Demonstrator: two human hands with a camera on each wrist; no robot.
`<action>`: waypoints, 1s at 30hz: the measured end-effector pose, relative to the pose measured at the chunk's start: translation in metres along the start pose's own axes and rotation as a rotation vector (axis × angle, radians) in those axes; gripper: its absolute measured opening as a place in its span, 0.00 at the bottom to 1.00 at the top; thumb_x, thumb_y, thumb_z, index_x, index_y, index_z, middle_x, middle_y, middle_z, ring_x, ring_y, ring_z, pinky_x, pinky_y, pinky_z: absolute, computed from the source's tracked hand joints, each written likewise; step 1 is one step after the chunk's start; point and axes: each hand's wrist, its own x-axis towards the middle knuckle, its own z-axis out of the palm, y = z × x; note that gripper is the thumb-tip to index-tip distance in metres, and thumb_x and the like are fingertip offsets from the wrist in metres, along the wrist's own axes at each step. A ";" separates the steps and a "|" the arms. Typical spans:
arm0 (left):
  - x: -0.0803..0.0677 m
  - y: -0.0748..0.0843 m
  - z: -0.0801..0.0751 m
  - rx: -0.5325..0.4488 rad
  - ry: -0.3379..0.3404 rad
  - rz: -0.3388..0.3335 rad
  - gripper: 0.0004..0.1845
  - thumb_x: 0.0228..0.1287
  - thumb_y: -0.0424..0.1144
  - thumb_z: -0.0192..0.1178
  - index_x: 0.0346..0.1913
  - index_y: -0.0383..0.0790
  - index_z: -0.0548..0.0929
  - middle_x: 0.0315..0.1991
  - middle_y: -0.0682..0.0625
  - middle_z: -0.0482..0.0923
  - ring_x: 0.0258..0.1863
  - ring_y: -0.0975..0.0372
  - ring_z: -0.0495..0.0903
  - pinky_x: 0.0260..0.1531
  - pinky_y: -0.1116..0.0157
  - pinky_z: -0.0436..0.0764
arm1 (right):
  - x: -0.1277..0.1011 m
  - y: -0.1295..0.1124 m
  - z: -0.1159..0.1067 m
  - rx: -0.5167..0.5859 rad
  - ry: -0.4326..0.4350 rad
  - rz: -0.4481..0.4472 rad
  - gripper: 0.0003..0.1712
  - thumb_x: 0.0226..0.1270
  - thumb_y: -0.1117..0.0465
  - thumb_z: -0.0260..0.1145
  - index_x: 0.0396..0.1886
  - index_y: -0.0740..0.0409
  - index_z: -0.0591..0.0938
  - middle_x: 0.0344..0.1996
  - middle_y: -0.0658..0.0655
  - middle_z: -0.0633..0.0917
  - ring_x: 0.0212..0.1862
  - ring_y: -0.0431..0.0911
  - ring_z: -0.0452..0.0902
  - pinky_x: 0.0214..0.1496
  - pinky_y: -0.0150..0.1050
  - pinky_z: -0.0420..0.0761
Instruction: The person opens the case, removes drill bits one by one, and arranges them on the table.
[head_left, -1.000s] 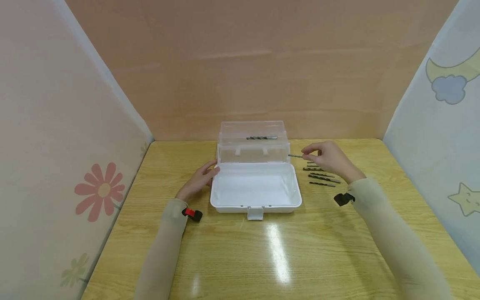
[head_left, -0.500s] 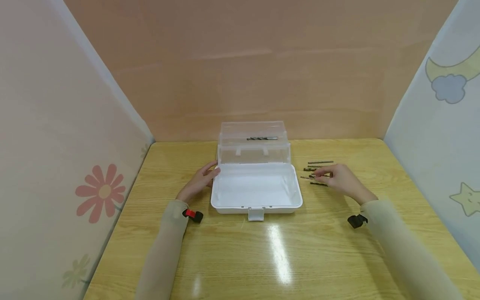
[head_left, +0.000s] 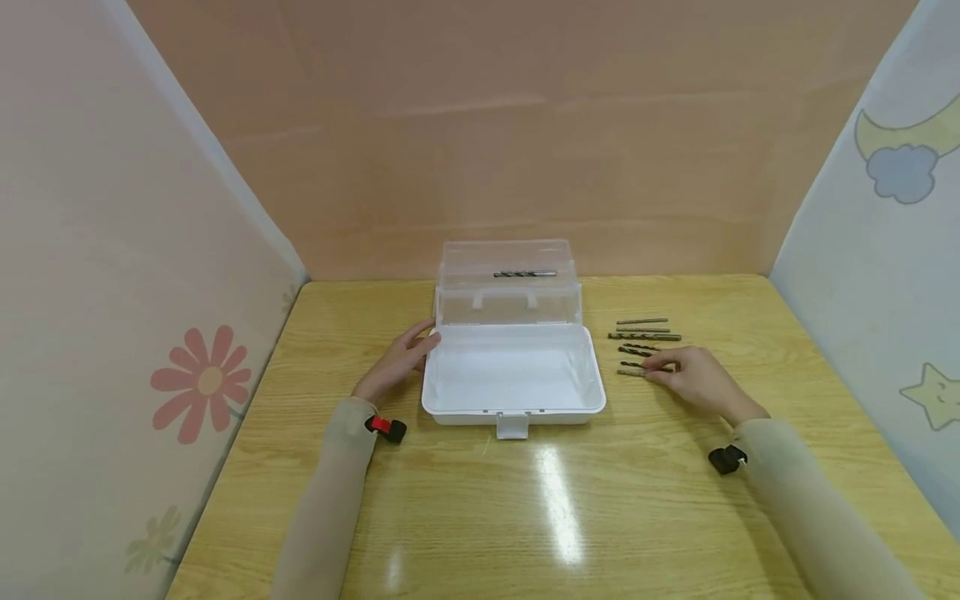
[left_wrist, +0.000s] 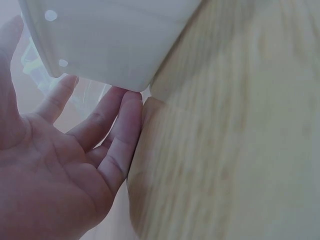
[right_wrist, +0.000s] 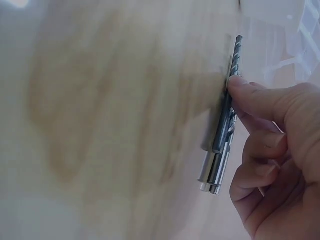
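A white plastic box stands on the table, its clear lid swung back. My left hand rests against the box's rear left corner, thumb at the rim; in the left wrist view its fairly straight fingers touch the box wall. Right of the box, my right hand pinches a thin drill bit between thumb and fingertips, low at the near end of a row of bits. Several drill bits lie in that row, including a thicker bit. Fingers partly hide the nearest ones.
Dark, spiral-fluted drill bits lie in the raised lid part; whether one or two is hard to tell. A latch hangs at the box's front. Panels enclose the wooden table at the left, back and right.
My right hand has carried the drill bit from beside the lid toward the near end of the row and lowered it there. The left hand and box have stayed put.
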 end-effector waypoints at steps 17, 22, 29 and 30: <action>-0.001 0.001 -0.001 0.006 0.006 -0.012 0.38 0.83 0.62 0.50 0.86 0.51 0.57 0.68 0.33 0.78 0.42 0.58 0.87 0.59 0.54 0.84 | -0.002 0.006 0.001 0.008 0.021 0.013 0.11 0.73 0.61 0.74 0.51 0.56 0.93 0.47 0.61 0.93 0.34 0.42 0.77 0.37 0.36 0.75; -0.001 0.001 -0.001 0.009 0.001 -0.018 0.39 0.83 0.63 0.50 0.87 0.51 0.56 0.69 0.33 0.78 0.42 0.58 0.88 0.61 0.52 0.84 | -0.004 0.007 0.000 0.032 0.014 0.018 0.11 0.73 0.61 0.74 0.52 0.58 0.92 0.47 0.63 0.93 0.28 0.40 0.72 0.32 0.35 0.72; -0.002 0.002 -0.001 0.011 0.005 -0.014 0.38 0.83 0.62 0.50 0.87 0.51 0.56 0.69 0.33 0.77 0.43 0.57 0.88 0.60 0.53 0.84 | -0.004 0.009 -0.001 0.037 0.007 0.026 0.12 0.74 0.60 0.73 0.52 0.57 0.92 0.48 0.62 0.93 0.29 0.41 0.74 0.33 0.35 0.74; -0.001 0.001 -0.001 0.011 0.004 -0.015 0.38 0.84 0.62 0.50 0.87 0.51 0.56 0.69 0.33 0.77 0.43 0.57 0.88 0.59 0.54 0.84 | -0.004 0.009 -0.001 0.034 0.009 0.026 0.12 0.74 0.59 0.73 0.52 0.57 0.92 0.47 0.62 0.93 0.30 0.41 0.75 0.34 0.35 0.74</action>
